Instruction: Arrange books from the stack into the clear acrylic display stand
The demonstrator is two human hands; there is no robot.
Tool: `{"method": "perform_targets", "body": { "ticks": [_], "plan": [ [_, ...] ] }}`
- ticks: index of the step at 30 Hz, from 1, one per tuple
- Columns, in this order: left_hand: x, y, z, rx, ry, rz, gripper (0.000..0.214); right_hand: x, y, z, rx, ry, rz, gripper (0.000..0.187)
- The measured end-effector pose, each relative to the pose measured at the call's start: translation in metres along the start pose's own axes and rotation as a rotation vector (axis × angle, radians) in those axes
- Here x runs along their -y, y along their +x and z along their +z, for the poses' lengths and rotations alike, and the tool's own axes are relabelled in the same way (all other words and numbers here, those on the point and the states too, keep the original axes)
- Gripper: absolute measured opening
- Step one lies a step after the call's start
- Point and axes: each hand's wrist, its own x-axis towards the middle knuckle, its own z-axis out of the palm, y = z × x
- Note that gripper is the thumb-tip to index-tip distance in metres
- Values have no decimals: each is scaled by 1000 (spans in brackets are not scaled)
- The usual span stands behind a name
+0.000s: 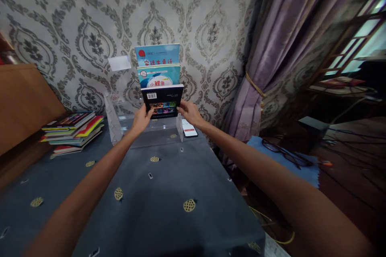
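Both my arms reach forward to a clear acrylic book rack point(116, 128) at the far edge of the table. My left hand point(141, 119) grips the left edge of a black book point(163, 100) and my right hand point(188, 111) grips its right edge. The black book stands upright in the rack's front tier, its barcode at the upper left. Behind it stand a teal book point(159, 75) and, higher up, a blue book point(157, 55) with red Chinese lettering.
A stack of colourful books point(72, 131) lies at the left of the dark patterned tablecloth point(157, 192). A phone point(189, 127) lies right of the rack. Purple curtain point(271, 60) hangs at right, with glasses point(285, 153) on a blue cloth beside the table.
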Motion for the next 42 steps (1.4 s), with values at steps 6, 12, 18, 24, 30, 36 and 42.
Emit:
{"method": "perform_targets", "body": {
  "ticks": [6,12,18,24,30,36,42],
  "plan": [
    [-7,-5,6,75,238,-98,32,-10,-1,6,46,-47,58,13],
    [-16,-13,7,111,512,-163,32,-15,-4,17,-48,-82,60,12],
    [-16,-11,7,92,592,-175,26,-24,-9,24,-139,-86,112,17],
    [-17,-9,8,91,568,-194,25,-26,-15,24,-156,-101,165,21],
    [-15,-9,7,97,568,-228,27,-22,-12,26,-161,-130,215,20],
    [-15,-9,4,115,592,-251,29,-19,-8,28,-159,-154,258,19],
    [-21,-8,4,149,633,-264,28,-16,-10,29,-177,-168,269,23]
  ]
}}
